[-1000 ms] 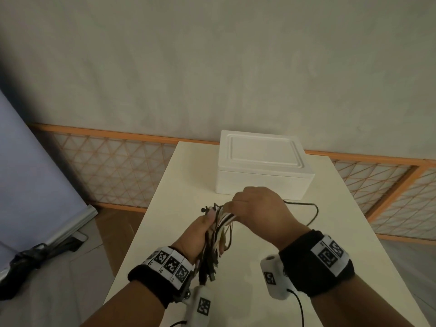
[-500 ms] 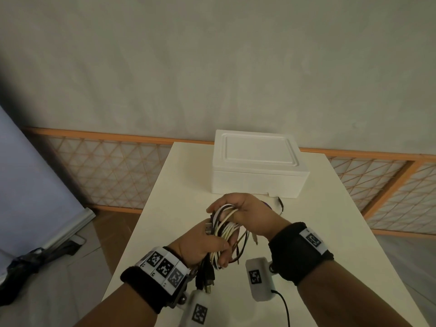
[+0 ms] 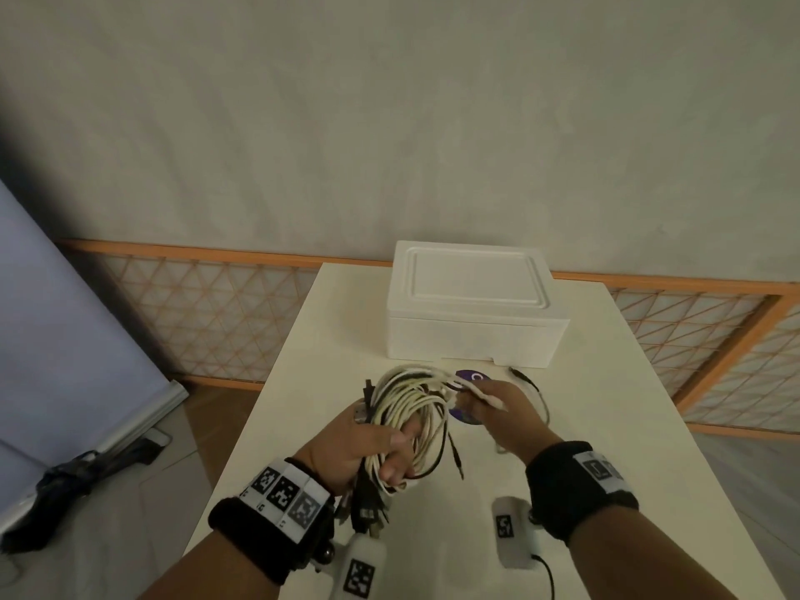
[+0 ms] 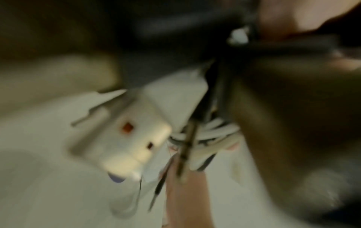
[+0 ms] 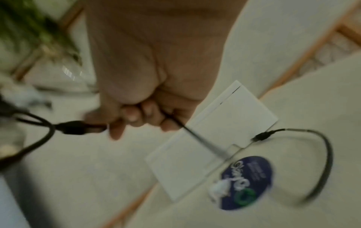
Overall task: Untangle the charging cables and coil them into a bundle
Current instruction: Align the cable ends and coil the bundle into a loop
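A coil of white and black charging cables [image 3: 411,404] sits in my left hand [image 3: 389,452], fingers curled round its lower part. Several plugs [image 3: 368,508] hang below that hand. My right hand [image 3: 498,409] is a little to the right of the coil, fingers curled. In the right wrist view this hand [image 5: 136,120] grips a black cable [image 5: 78,127] that runs out both sides of the fist. A white connector [image 3: 487,396] lies across its knuckles. The left wrist view is blurred and shows white cable strands [image 4: 216,131].
A white foam box [image 3: 472,305] stands at the back of the cream table [image 3: 303,383]. A purple disc [image 3: 465,415] lies under my right hand, and a loose black cable [image 3: 534,389] curves beside it. Table edges drop off left and right.
My hands have come apart: the right hand moved right, off the bundle, with a strand in it. The coil's loops now stand wider above my left hand.
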### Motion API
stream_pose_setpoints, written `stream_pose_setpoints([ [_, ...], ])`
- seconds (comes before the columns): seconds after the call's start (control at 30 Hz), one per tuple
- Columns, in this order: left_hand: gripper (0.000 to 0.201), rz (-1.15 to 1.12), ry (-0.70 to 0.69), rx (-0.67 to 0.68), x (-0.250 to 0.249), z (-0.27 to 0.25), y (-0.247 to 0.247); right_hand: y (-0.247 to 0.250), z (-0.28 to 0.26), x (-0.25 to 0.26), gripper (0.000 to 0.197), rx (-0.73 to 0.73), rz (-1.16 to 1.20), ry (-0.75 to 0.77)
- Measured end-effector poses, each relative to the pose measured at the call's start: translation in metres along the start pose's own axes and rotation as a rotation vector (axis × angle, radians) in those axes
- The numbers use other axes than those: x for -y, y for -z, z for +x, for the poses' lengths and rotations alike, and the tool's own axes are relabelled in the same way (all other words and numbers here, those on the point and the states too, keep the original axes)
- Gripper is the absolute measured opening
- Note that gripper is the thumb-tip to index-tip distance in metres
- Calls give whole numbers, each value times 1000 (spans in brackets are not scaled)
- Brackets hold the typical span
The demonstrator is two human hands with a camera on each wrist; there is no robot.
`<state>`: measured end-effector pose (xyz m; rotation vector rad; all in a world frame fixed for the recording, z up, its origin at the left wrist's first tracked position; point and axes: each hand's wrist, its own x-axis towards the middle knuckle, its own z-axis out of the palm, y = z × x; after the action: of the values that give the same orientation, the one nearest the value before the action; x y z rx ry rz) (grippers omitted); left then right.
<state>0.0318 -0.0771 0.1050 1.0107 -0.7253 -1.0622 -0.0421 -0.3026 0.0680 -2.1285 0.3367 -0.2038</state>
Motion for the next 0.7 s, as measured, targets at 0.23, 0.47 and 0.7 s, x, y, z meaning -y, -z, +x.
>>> stream_pose_setpoints([
  [0.23, 25, -96, -4, -91, -16, 9, 11, -5, -39, -65, 58, 329, -386, -307],
  [0.47, 10, 236, 141, -463, 7, 16, -1, 19, -38, 22, 34, -437, -47, 308],
  [0.7, 10, 691, 266, -429, 17, 25, -10, -17, -42, 80, 38, -299, -572, 925],
])
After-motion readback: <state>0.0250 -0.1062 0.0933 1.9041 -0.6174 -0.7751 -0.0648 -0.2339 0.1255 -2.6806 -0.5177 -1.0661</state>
